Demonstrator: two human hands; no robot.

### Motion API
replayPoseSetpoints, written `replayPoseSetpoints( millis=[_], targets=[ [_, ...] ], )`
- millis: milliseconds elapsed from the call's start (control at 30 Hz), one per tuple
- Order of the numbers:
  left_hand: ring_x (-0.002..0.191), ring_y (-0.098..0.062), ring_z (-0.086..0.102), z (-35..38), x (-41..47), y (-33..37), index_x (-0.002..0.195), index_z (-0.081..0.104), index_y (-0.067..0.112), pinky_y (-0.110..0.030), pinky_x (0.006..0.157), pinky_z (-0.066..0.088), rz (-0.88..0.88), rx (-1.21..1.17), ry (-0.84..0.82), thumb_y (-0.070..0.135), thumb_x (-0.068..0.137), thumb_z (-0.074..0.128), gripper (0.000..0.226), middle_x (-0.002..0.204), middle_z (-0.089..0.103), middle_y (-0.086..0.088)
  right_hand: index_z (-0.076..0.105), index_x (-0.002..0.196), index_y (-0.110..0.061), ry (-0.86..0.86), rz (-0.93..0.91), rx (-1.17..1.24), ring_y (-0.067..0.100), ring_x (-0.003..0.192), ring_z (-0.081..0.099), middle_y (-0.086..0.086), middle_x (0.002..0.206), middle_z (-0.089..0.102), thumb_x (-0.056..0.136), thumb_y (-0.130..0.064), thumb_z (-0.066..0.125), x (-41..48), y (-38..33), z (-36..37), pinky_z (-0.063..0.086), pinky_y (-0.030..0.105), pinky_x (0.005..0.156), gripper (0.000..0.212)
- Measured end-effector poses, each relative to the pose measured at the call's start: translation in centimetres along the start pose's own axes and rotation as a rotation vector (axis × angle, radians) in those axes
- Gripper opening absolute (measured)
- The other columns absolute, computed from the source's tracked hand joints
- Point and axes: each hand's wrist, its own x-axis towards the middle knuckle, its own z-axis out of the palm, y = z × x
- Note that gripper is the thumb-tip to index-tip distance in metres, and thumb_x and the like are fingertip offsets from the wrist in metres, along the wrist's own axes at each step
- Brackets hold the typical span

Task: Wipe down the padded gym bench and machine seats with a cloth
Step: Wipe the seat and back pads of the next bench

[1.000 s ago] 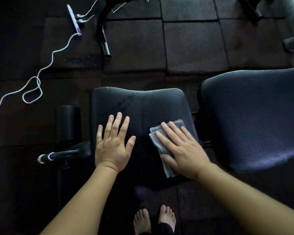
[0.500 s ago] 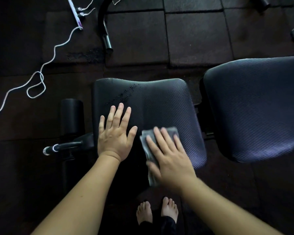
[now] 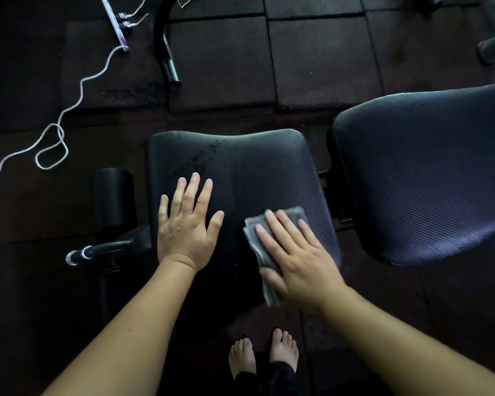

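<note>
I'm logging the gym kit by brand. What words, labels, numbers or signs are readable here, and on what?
No text can be read.
The seat pad, back pad and cloth show no print.
The white power strip bears purple marks, too small and blurred to read.

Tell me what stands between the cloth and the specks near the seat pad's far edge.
Nothing visible: bare seat pad lies between the cloth and the specks. The left hand rests flat just left of that path.

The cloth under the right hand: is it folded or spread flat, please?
Folded: the cloth shows stacked layered edges beside the right hand.
</note>
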Motion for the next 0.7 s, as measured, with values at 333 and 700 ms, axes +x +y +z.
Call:
replayPoseSetpoints(
  millis=[333, 700],
  targets=[
    [0.161, -0.017, 0.003, -0.1, 0.0, 0.0, 0.165, 0.02, 0.032, -0.053, 0.129, 0.005, 0.0, 0.027, -0.005, 0.06, 0.103, 0.023, 0.069, 0.174, 0.008, 0.009, 0.01, 0.166, -0.022, -0.02, 0.268, 0.063, 0.025, 0.16, -0.004, 0.007, 0.173, 0.001, 0.099, -0.064, 0.025, 13.9, 8.4, -3.7, 0.004, 0.047, 0.129, 0.08],
    [0.161, -0.017, 0.005, -0.1, 0.1, -0.1, 0.165, 0.023, 0.031, -0.054, 0.129, 0.008, -0.001, 0.016, -0.012, 0.059, 0.102, 0.028, 0.069, 0.174, 0.01, 0.008, 0.021, 0.164, -0.017, -0.061, 0.048, -0.022, 0.023, 0.16, 0.005, 0.006, 0.173, 0.009, 0.101, -0.058, 0.032, 6.1, 2.6, -1.7, 0.01, 0.047, 0.127, 0.076]
  ],
)
